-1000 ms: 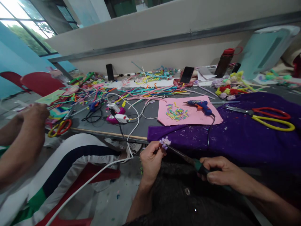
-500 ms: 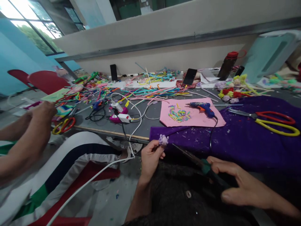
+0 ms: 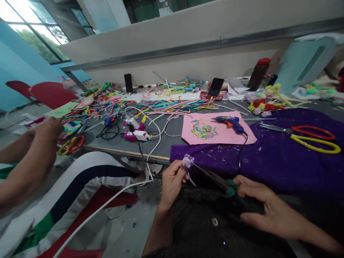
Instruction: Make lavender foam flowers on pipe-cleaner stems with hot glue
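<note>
My left hand [image 3: 172, 181] pinches a small lilac pipe-cleaner flower [image 3: 187, 161] at the table's front edge, with a short lilac tail hanging below it. My right hand [image 3: 264, 208] grips the green handles of dark scissors [image 3: 219, 182], whose blades point up-left and reach just under the flower. Both hands hover over my dark clothing, in front of a purple cloth [image 3: 271, 154].
A blue glue gun [image 3: 230, 122] and cut bits lie on a pink sheet [image 3: 215, 132]. Red-and-yellow scissors [image 3: 309, 138] rest on the cloth. Pipe cleaners [image 3: 172, 104], a white power strip [image 3: 137, 133], phones and a bottle [image 3: 258, 73] clutter the table. Another person's arms [image 3: 29, 157] work at left.
The scissors' blades have come back up to the flower after drawing away. A lilac tail now hangs beneath the flower. My right hand has shifted slightly left.
</note>
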Demonstrator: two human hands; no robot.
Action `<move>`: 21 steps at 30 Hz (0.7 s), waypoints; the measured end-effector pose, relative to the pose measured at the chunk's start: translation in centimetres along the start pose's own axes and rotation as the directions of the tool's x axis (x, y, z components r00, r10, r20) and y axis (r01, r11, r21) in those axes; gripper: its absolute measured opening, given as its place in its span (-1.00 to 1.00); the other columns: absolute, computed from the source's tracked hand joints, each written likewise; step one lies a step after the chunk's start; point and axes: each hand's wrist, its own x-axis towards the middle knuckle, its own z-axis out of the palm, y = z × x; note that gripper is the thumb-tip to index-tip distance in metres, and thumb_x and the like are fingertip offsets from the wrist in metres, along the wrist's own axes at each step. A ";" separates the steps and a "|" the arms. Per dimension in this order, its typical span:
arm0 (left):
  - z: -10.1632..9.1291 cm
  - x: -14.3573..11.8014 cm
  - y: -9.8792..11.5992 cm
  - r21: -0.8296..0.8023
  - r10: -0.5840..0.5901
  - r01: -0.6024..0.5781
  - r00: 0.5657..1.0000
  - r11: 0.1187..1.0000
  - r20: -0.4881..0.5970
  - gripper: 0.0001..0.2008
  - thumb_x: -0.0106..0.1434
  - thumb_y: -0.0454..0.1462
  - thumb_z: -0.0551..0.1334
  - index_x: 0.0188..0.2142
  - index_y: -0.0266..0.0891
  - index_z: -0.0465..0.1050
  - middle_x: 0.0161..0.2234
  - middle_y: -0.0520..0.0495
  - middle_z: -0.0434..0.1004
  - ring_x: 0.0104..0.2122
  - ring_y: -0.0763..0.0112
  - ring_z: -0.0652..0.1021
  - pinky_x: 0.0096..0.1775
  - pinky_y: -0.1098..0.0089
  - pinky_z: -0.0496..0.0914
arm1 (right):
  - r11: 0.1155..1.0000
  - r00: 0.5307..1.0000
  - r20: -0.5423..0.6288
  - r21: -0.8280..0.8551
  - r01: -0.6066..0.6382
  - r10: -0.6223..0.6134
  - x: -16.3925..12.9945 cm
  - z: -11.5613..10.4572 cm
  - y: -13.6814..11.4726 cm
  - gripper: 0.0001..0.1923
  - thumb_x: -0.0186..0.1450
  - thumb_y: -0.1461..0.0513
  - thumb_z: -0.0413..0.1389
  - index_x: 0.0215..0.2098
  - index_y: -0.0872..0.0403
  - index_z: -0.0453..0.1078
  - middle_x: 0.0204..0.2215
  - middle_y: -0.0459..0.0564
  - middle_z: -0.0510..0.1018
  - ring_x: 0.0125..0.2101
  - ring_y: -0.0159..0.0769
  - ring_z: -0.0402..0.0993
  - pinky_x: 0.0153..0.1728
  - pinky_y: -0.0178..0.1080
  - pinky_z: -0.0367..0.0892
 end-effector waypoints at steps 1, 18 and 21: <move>0.0 0.0 0.0 0.012 0.010 -0.010 1.000 1.000 0.008 -0.80 0.23 -0.20 0.09 -0.38 -0.26 0.42 -0.57 0.06 0.33 -0.61 0.58 0.35 -0.56 0.55 0.24 | 1.000 1.000 -0.007 -0.009 0.000 -0.001 0.0 0.0 0.0 -0.87 0.10 0.28 0.11 -0.43 0.07 0.20 -0.33 -0.05 0.32 -0.30 -0.26 0.28 -0.29 -0.22 0.23; -0.1 0.2 0.4 0.225 0.150 -0.169 0.984 0.960 0.099 -0.78 0.25 -0.26 0.05 -0.43 -0.25 0.43 -0.48 0.00 0.34 -0.49 0.49 0.37 -0.44 0.49 0.26 | 0.997 0.999 -0.014 -0.074 -0.032 0.031 -0.1 0.2 0.3 -0.87 0.07 0.33 0.13 -0.45 0.07 0.23 -0.33 -0.08 0.34 -0.31 -0.31 0.30 -0.30 -0.25 0.25; -0.1 0.2 0.5 0.243 0.155 -0.179 0.981 0.953 0.112 -0.79 0.25 -0.26 0.06 -0.39 -0.25 0.44 -0.47 0.00 0.35 -0.48 0.49 0.37 -0.41 0.48 0.25 | 0.997 0.999 -0.015 -0.076 -0.032 0.031 0.0 0.1 0.3 -0.87 0.08 0.32 0.13 -0.47 0.08 0.22 -0.34 -0.08 0.34 -0.31 -0.31 0.30 -0.30 -0.24 0.25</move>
